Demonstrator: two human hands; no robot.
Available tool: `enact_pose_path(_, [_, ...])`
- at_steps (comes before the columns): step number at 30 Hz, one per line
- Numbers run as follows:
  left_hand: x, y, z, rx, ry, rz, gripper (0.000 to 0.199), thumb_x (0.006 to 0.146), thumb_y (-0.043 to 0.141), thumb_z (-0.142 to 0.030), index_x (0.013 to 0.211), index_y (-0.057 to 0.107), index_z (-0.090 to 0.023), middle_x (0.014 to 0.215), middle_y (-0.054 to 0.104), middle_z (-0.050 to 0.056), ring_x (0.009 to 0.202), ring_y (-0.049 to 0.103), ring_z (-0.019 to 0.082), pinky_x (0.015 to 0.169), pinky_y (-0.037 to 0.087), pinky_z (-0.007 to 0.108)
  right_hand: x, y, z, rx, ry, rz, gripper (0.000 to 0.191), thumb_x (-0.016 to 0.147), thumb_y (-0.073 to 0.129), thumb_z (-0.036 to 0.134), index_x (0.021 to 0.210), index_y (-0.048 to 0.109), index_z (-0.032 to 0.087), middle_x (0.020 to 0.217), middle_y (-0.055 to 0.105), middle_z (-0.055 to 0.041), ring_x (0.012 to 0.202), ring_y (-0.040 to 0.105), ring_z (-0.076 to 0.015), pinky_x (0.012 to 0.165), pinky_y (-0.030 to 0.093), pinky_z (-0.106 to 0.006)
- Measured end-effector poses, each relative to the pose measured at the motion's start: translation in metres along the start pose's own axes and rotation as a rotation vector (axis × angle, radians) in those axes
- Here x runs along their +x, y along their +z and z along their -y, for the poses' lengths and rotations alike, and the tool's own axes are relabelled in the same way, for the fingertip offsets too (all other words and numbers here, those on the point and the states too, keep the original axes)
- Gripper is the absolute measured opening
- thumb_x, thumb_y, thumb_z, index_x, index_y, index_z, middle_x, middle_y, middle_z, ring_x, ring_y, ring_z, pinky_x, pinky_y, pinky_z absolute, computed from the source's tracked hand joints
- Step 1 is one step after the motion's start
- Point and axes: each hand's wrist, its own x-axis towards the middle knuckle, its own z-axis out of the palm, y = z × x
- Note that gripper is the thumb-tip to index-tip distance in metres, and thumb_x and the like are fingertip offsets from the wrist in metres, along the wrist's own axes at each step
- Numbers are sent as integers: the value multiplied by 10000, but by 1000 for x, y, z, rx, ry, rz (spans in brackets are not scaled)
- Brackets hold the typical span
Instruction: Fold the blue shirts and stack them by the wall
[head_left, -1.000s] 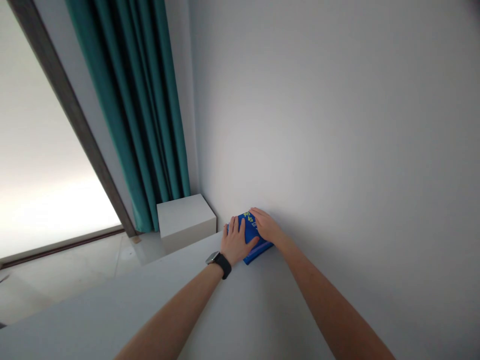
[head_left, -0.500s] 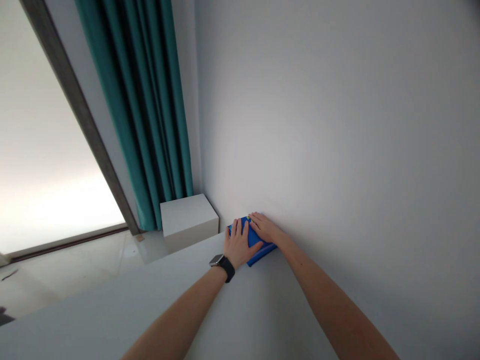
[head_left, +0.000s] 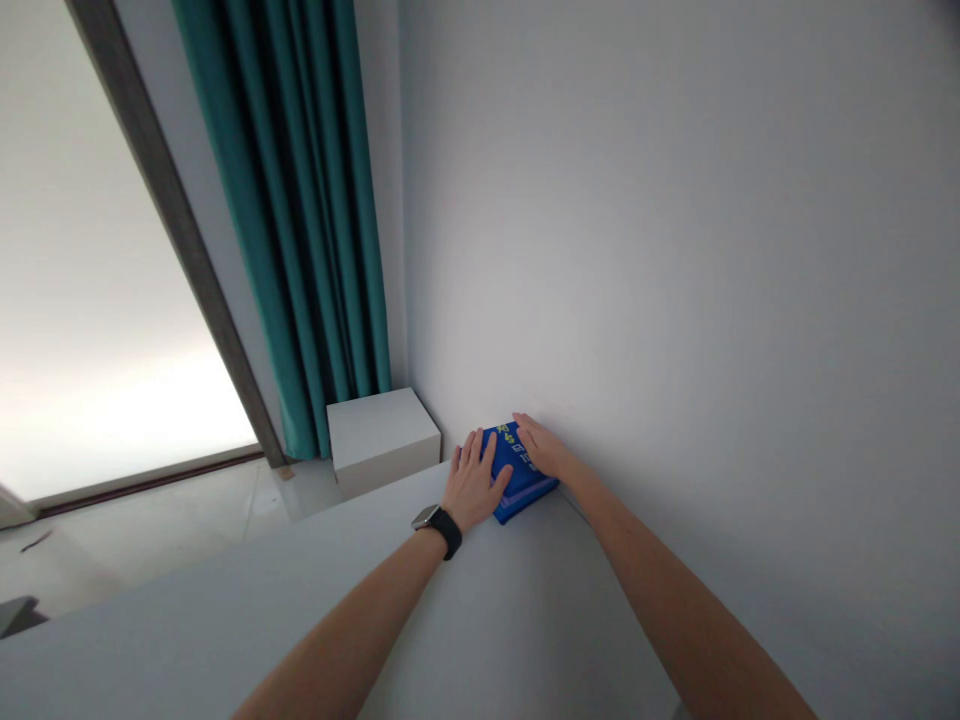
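A blue book-like object (head_left: 519, 480) with yellow and white lettering lies on a white surface (head_left: 480, 610), close to the wall. My left hand (head_left: 472, 488) rests on its left side with the fingers spread, and a dark watch (head_left: 442, 525) is on that wrist. My right hand (head_left: 541, 446) touches the far right part of the blue object, fingers stretched out, beside the wall. Parts of the object are hidden under both hands.
A white box-shaped cabinet (head_left: 386, 435) stands beyond the surface's far edge, in the corner. Teal curtains (head_left: 315, 220) hang behind it. The pale wall (head_left: 637, 250) rises at the right. A bright glass panel (head_left: 97, 280) is at the left.
My hands have moved apart, my left hand slightly left and my right hand slightly right. More of the blue object's lettering now shows between them. The view has shifted a little.
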Motion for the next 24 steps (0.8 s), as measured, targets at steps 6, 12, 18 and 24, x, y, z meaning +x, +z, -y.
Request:
enact_pose_path(6, [-36, 8, 16, -66, 121, -52, 608, 987, 364, -405, 1525, 190, -182, 1586, 190, 153, 1451, 201, 290, 1139, 269, 501, -59, -5, 23, 143, 151, -321, 556, 996, 210, 418, 1452, 392, 157, 1482, 426, -99, 1383, 360, -207, 1158, 276, -445])
enact_pose_path(12, [-63, 9, 1, -63, 390, -15, 620, 957, 451, -309, 1525, 209, -242, 1604, 147, 96, 1465, 156, 269, 1164, 249, 480, -121, 55, 51, 350, 399, -617, 560, 978, 272, 377, 1495, 279, 161, 1564, 257, -111, 1435, 235, -216, 1168, 210, -488])
enact_pose_path(18, [-68, 16, 6, -155, 311, -32, 589, 971, 409, -266, 1522, 206, -211, 1586, 214, 102, 1452, 209, 246, 1158, 285, 467, -128, 67, 60, 297, 383, -627, 564, 932, 295, 232, 1494, 271, 179, 1550, 269, -110, 1430, 235, -214, 1161, 224, -485])
enact_pose_path(24, [-70, 18, 10, -217, 257, -23, 592, 981, 397, -285, 1527, 178, -220, 1576, 241, 115, 1431, 268, 251, 1138, 321, 472, -124, 56, 63, 25, 211, -580, 601, 913, 285, 148, 1498, 277, 286, 1580, 210, -49, 1442, 182, -243, 1135, 252, -547])
